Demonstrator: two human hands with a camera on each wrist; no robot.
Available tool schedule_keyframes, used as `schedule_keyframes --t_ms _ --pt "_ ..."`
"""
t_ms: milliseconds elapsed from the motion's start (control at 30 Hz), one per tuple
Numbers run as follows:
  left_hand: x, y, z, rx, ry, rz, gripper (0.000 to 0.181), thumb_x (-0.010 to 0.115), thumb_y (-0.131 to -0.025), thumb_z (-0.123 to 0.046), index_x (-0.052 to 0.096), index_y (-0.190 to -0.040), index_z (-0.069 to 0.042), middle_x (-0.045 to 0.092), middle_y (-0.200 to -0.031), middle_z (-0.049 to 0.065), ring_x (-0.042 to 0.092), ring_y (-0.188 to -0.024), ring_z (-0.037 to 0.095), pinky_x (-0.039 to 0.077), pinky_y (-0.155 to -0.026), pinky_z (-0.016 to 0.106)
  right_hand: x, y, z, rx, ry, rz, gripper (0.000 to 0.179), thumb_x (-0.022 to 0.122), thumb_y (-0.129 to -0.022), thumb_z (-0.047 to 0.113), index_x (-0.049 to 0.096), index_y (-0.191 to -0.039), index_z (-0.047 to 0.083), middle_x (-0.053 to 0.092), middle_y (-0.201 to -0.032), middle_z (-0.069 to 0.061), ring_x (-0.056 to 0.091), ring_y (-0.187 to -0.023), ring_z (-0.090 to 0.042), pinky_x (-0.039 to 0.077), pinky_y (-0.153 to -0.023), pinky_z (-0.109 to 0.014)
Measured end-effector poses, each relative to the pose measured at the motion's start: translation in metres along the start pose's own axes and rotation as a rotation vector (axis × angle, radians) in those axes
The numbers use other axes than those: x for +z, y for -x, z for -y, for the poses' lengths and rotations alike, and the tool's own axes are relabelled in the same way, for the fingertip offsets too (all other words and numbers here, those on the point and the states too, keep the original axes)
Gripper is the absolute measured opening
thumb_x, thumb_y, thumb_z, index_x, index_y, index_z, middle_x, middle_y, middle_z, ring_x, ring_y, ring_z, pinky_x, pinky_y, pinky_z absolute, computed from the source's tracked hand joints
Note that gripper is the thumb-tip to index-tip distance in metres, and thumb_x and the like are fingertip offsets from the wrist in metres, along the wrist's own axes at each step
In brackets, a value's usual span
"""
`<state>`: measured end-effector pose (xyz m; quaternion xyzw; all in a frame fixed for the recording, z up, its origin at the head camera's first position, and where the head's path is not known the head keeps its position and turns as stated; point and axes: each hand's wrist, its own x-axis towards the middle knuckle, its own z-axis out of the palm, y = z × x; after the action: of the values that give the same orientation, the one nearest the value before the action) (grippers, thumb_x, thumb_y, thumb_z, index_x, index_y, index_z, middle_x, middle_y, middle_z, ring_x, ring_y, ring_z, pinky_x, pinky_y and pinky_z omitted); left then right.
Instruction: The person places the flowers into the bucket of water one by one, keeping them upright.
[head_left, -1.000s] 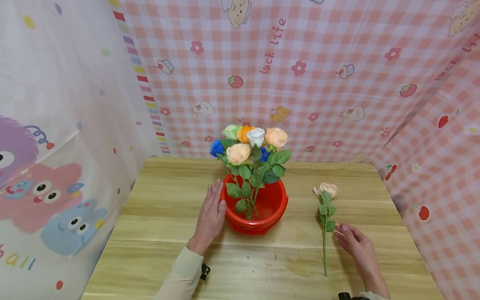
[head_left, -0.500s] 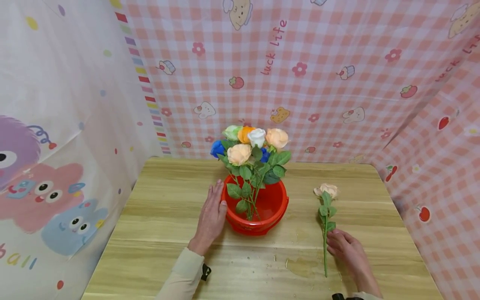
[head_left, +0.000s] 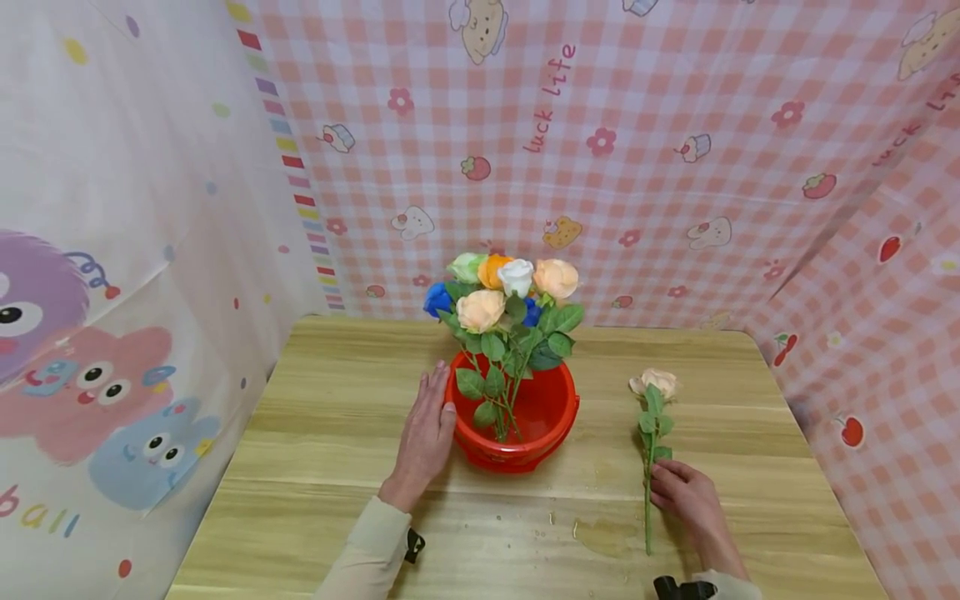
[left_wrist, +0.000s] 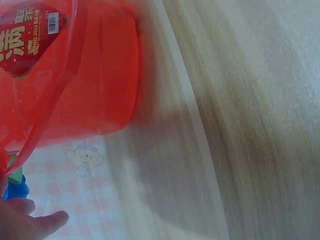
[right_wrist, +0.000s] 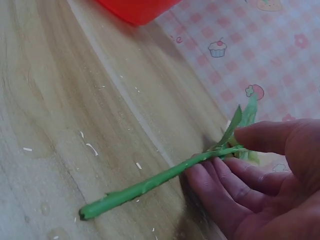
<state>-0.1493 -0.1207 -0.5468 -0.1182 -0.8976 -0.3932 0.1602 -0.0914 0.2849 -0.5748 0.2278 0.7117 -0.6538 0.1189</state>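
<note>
A red plastic bucket (head_left: 553, 425) stands mid-table with several artificial roses (head_left: 480, 311) upright in it: peach, white, orange, pale green and blue. Flat along the bucket's left side rests my left hand (head_left: 423, 442), its fingers straight against the wall. To the right lies a single peach rose (head_left: 654, 407) with green leaves, its bloom pointing away from me. My right hand (head_left: 693, 504) pinches its green stem; in the right wrist view the thumb is above the stem (right_wrist: 145, 186) and the fingers are beneath it. The left wrist view shows the bucket's side (left_wrist: 107, 75) and its label.
Water drops and a small puddle (head_left: 603, 536) wet the wooden table (head_left: 337, 375) between bucket and single rose. Small white shreds (right_wrist: 91, 149) lie near the stem. Patterned cloth (head_left: 600, 83) hangs behind the table and on both sides.
My right hand has moved left to the single rose and taken hold of its stem. The left hand stays against the bucket, and the roses in the bucket look unchanged.
</note>
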Motion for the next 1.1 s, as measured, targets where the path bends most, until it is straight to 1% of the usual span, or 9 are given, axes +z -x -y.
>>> schedule_keyframes --t_ms 133,233,433,633,767,933,1100 --pt "0.0 0.0 0.0 -0.003 -0.003 -0.003 0.058 0.038 -0.108 -0.024 0.031 -0.163 -0.006 0.03 -0.168 0.01 0.023 -0.155 0.038 0.027 -0.124 0.055 0.002 -0.003 0.0 0.009 0.012 -0.017 0.056 0.06 -0.104 0.011 0.039 -0.148 -0.017 0.072 -0.104 -0.001 0.069 -0.085 -0.004 0.062 -0.075 -0.024" --pt "0.0 0.0 0.0 -0.007 -0.003 -0.005 0.058 0.037 -0.108 -0.023 0.031 -0.163 -0.006 0.03 -0.168 0.01 0.023 -0.155 0.038 0.027 -0.124 0.055 0.004 -0.004 0.0 0.017 -0.001 -0.029 0.053 0.06 -0.102 0.008 0.042 -0.146 -0.017 0.072 -0.097 0.002 0.07 -0.082 -0.005 0.062 -0.073 -0.024" --pt "0.001 0.0 -0.002 -0.013 -0.003 -0.006 0.058 0.038 -0.108 -0.022 0.031 -0.163 -0.005 0.03 -0.168 0.01 0.024 -0.155 0.037 0.027 -0.124 0.054 0.007 -0.006 -0.001 0.003 -0.034 -0.034 0.049 0.06 -0.101 0.003 0.044 -0.143 -0.018 0.072 -0.091 0.002 0.072 -0.078 -0.008 0.063 -0.071 -0.024" --pt "0.002 0.001 -0.001 -0.018 -0.01 -0.005 0.058 0.037 -0.108 -0.022 0.03 -0.163 -0.006 0.03 -0.168 0.01 0.024 -0.155 0.036 0.027 -0.124 0.053 0.008 -0.005 -0.001 -0.013 -0.049 -0.035 0.047 0.061 -0.101 0.001 0.045 -0.14 -0.019 0.072 -0.09 0.001 0.073 -0.077 -0.009 0.063 -0.071 -0.024" --pt "0.002 0.001 -0.001 -0.008 -0.005 -0.013 0.058 0.038 -0.108 -0.021 0.031 -0.162 -0.005 0.031 -0.168 0.01 0.025 -0.155 0.036 0.027 -0.124 0.052 0.007 -0.002 0.002 -0.025 -0.042 -0.045 0.048 0.061 -0.101 0.001 0.044 -0.141 -0.019 0.071 -0.089 0.001 0.072 -0.077 -0.008 0.063 -0.07 -0.023" --pt "0.002 0.001 -0.001 -0.009 0.004 -0.012 0.058 0.038 -0.107 -0.022 0.032 -0.162 -0.005 0.031 -0.168 0.01 0.025 -0.155 0.034 0.026 -0.125 0.049 0.006 0.004 0.011 -0.055 -0.042 -0.053 0.049 0.061 -0.101 0.002 0.043 -0.142 -0.018 0.071 -0.092 0.002 0.07 -0.078 -0.007 0.062 -0.072 -0.023" --pt "0.003 0.001 0.0 -0.004 0.01 -0.016 0.058 0.038 -0.107 -0.021 0.032 -0.162 -0.004 0.031 -0.168 0.01 0.025 -0.155 0.034 0.025 -0.126 0.048 0.006 0.009 0.02 -0.082 -0.071 -0.061 0.045 0.06 -0.102 0.003 0.045 -0.141 -0.015 0.071 -0.093 0.005 0.071 -0.084 -0.006 0.062 -0.076 -0.024"
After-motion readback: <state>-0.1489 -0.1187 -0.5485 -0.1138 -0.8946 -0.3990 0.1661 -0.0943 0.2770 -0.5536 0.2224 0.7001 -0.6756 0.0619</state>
